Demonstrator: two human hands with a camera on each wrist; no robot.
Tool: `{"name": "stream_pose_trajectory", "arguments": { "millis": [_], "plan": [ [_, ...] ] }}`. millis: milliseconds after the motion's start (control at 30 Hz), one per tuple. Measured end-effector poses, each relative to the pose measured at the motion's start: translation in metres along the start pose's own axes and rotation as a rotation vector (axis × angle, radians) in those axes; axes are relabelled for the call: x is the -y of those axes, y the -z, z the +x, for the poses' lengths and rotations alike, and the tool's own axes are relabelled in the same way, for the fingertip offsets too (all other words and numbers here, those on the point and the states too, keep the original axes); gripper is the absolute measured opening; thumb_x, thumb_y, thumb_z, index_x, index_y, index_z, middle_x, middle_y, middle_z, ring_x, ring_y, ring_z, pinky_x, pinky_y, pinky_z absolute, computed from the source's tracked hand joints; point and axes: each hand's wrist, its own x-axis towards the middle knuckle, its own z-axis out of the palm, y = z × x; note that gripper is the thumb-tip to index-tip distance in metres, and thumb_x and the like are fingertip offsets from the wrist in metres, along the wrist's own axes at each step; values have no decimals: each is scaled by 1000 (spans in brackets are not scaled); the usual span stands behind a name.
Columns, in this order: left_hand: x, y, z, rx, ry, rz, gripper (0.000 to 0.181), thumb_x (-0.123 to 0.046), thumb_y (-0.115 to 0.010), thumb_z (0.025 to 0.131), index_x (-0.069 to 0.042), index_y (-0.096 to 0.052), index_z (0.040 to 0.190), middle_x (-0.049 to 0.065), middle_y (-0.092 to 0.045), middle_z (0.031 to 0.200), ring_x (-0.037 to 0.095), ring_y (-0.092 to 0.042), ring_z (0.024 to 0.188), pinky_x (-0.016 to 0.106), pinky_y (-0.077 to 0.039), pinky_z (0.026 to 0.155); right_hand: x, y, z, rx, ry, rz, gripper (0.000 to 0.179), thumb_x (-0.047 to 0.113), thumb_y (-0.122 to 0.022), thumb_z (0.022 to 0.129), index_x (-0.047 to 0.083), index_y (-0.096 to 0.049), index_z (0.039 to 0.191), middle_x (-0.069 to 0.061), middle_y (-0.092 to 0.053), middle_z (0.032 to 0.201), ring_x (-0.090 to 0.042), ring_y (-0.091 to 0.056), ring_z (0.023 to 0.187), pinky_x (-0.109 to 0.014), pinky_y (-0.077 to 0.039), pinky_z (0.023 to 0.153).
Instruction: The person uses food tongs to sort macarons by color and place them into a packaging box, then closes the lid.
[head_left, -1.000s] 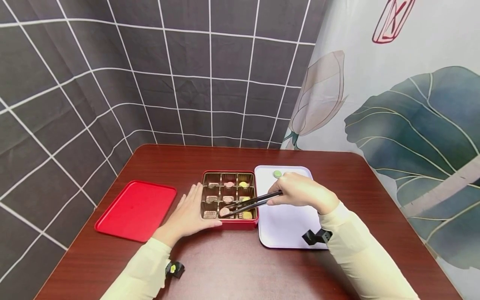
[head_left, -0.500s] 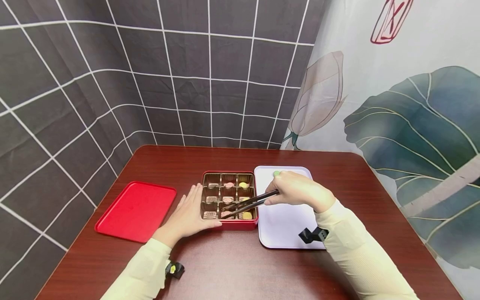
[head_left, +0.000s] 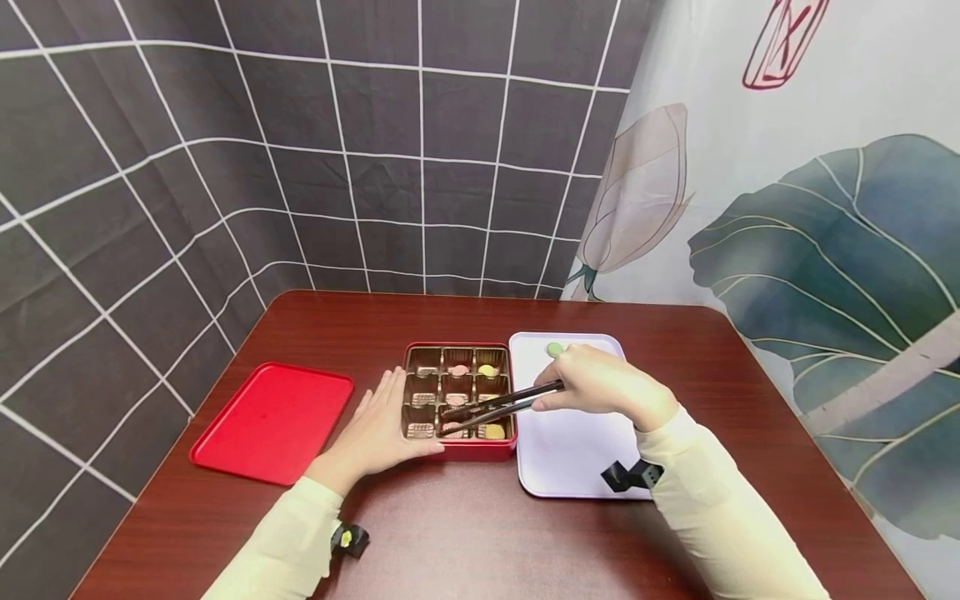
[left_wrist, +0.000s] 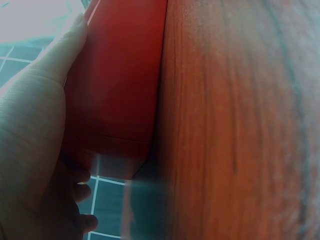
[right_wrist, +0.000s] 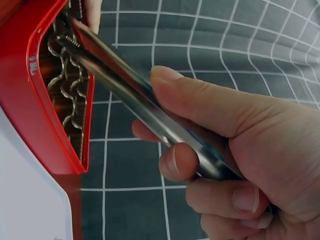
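My right hand (head_left: 603, 379) grips metal tongs (head_left: 504, 410) by their arms, as the right wrist view also shows. The tong tips stand apart over the front middle compartment of a red box (head_left: 476, 451) with a gold divided tray. A pink macaron (head_left: 453, 426) lies in that compartment, partly hidden by the tongs. My left hand (head_left: 375, 433) rests against the box's left front corner, fingers straight along its side and thumb along its front. Other compartments hold pink macarons and yellow macarons (head_left: 494, 432); those of the left column show bare ridged bottoms.
A white tray (head_left: 577, 467) adjoins the box on the right, with a green macaron (head_left: 555, 349) near its far edge. To the left lies a flat red lid (head_left: 270, 421). Both lie on a brown wooden table (head_left: 420, 533), with curtains behind.
The tong tips have parted, and the pink macaron formerly between them now sits lower in the front middle compartment. The right hand has shifted only slightly; the left hand has stayed put.
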Motion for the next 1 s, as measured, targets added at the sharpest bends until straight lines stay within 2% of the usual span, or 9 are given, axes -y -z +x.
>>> {"name": "stream_pose_trajectory", "arguments": {
  "millis": [100,267,333,500,700,800,1000],
  "plan": [
    [0,0,1,4,0,3,135,-87,-59,60,2,-15,152,19,-17,157,33,-12,146,56,-19,112,-7,-1,-7,-25,21,33,12,38,-74,84,26,-74,85,20,-51,58,0,-43,55,-22,-38,51],
    [0,0,2,2,9,5,133,-84,-62,61,2,-15,152,19,-17,157,33,-12,146,57,-19,112,-26,-5,-22,-137,6,77,17,38,-74,84,23,-76,92,19,-60,71,0,-51,63,-22,-45,58],
    [0,1,2,3,11,2,133,-83,-63,62,2,-15,152,19,-17,157,33,-11,146,57,-19,112,-34,-6,-29,-187,-24,103,24,38,-75,83,19,-77,97,16,-67,80,0,-54,67,-22,-47,61],
    [0,1,2,2,12,-8,132,-81,-65,61,2,-15,152,20,-18,157,33,-11,146,57,-19,112,-50,-8,-45,-262,-116,179,30,35,-77,81,14,-77,102,10,-71,86,-3,-56,66,-23,-47,59],
    [-2,1,2,4,4,-15,132,-81,-66,62,2,-16,152,20,-18,157,34,-12,145,58,-19,112,-66,-7,-62,-290,-227,235,27,35,-76,83,15,-76,100,12,-66,75,-7,-50,58,-23,-40,50],
    [-2,0,2,6,0,-16,133,-82,-64,61,2,-15,152,20,-18,157,34,-12,145,58,-19,112,-76,-8,-71,-298,-282,239,33,39,-74,84,12,-76,102,10,-64,70,-8,-47,55,-24,-36,47],
    [3,-4,2,22,11,3,134,-87,-58,62,1,-13,152,18,-15,158,32,-9,146,57,-18,113,-95,-8,-83,-335,-346,211,39,40,-74,83,9,-75,107,7,-69,78,-12,-54,61,-25,-43,54]
  ]
}}
